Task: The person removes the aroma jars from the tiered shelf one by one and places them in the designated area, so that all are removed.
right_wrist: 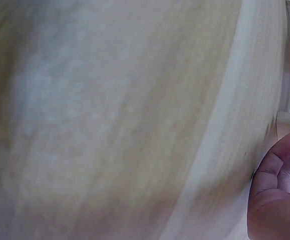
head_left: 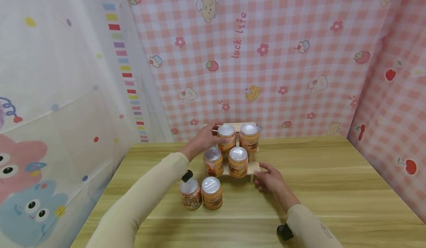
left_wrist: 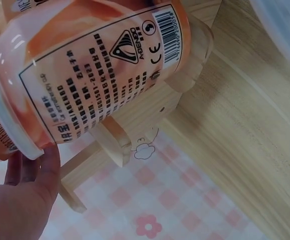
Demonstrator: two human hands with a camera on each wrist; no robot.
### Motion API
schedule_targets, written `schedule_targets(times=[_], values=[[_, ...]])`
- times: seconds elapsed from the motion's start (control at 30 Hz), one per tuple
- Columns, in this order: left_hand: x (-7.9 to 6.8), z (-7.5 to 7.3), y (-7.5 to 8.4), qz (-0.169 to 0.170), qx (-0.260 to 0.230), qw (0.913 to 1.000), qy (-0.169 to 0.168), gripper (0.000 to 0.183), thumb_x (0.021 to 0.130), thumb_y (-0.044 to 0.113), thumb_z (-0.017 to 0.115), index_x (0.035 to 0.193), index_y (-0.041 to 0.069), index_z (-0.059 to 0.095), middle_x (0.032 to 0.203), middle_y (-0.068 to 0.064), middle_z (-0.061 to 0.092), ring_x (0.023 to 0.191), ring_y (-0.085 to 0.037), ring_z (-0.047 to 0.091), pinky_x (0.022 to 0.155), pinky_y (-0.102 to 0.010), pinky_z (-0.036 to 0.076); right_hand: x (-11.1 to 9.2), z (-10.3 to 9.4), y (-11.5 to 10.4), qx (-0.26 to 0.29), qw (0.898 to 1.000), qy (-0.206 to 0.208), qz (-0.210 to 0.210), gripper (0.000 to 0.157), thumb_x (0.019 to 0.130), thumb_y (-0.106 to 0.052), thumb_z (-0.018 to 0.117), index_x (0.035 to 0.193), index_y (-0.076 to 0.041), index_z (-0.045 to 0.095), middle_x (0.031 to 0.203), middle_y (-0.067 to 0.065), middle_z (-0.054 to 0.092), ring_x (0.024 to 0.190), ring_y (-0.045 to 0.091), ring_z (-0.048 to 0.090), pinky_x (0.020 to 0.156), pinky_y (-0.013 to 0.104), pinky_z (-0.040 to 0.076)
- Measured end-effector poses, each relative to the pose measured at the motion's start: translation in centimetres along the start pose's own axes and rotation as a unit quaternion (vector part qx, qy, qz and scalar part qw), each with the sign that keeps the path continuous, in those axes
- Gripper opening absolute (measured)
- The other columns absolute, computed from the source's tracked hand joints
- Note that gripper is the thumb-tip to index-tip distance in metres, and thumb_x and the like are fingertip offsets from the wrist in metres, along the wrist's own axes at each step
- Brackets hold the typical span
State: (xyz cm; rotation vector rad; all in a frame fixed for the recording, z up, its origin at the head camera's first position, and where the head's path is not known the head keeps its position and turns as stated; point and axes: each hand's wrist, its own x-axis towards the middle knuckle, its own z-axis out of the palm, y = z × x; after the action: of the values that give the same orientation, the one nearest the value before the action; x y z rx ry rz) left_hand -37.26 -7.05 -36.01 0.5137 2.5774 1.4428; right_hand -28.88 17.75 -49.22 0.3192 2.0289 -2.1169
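A tiered wooden stand (head_left: 253,166) carries orange-labelled jars with silver lids. My left hand (head_left: 209,138) holds the upper left jar (head_left: 227,132), its thumb in front and its other fingers behind. Beside it is the upper right jar (head_left: 249,138). One step down stand a left jar (head_left: 213,162) and a right jar (head_left: 237,163). The left wrist view shows a printed jar label (left_wrist: 94,75) close up, and fingertips by a lid rim. At the lower step's right end, my right hand (head_left: 271,179) grips the stand's edge between thumb and fingers.
Two more jars, a left one (head_left: 191,194) and a right one (head_left: 212,193), stand side by side on the wooden table (head_left: 319,181) before the stand. A pink checked cloth (head_left: 283,63) hangs behind, and a white patterned sheet (head_left: 66,74) hangs at the left.
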Motion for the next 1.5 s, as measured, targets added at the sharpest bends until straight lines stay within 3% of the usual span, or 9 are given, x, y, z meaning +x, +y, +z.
schedule_targets(times=[0.4, 0.73, 1.1, 1.5], values=[[0.1, -0.2, 0.1, -0.002, 0.009, 0.9999, -0.007, 0.069, 0.083, 0.024, 0.083, 0.139, 0.012, 0.045, 0.130, -0.010, 0.057, 0.123, -0.027, 0.052, 0.098, -0.043, 0.047, -0.3, 0.3, -0.4, -0.009, 1.000, 0.002, -0.002, 0.060, 0.098, -0.010, 0.062, 0.151, -0.004, 0.034, 0.088, 0.004, 0.063, 0.067, 0.012, 0.061, 0.057, 0.028, 0.051], [-0.3, -0.5, 0.4, 0.005, 0.015, 0.9997, 0.019, 0.063, 0.082, 0.020, 0.084, 0.135, 0.011, 0.050, 0.124, -0.009, 0.061, 0.115, -0.025, 0.057, 0.093, -0.039, 0.050, -0.4, 0.6, -0.3, -0.010, 1.000, 0.009, -0.001, 0.059, 0.098, -0.009, 0.062, 0.150, -0.004, 0.036, 0.093, 0.006, 0.065, 0.067, 0.013, 0.062, 0.057, 0.028, 0.052], [-1.6, -3.6, 2.2, 0.044, -0.038, 0.9959, 0.069, 0.063, 0.081, 0.014, 0.083, 0.133, 0.009, 0.049, 0.129, -0.013, 0.059, 0.117, -0.028, 0.057, 0.097, -0.042, 0.048, -0.5, 0.4, -0.2, -0.008, 1.000, 0.007, -0.009, 0.060, 0.098, -0.008, 0.062, 0.151, -0.003, 0.035, 0.090, 0.006, 0.065, 0.066, 0.013, 0.062, 0.055, 0.027, 0.051], [-3.7, -7.1, 2.3, 0.046, -0.086, 0.9895, 0.106, 0.062, 0.082, 0.015, 0.081, 0.135, 0.012, 0.048, 0.130, -0.011, 0.057, 0.114, -0.029, 0.055, 0.095, -0.045, 0.048, -0.6, 0.4, -0.1, -0.010, 1.000, 0.007, -0.005, 0.059, 0.098, -0.008, 0.060, 0.151, -0.002, 0.033, 0.090, 0.008, 0.065, 0.067, 0.014, 0.063, 0.058, 0.029, 0.052]])
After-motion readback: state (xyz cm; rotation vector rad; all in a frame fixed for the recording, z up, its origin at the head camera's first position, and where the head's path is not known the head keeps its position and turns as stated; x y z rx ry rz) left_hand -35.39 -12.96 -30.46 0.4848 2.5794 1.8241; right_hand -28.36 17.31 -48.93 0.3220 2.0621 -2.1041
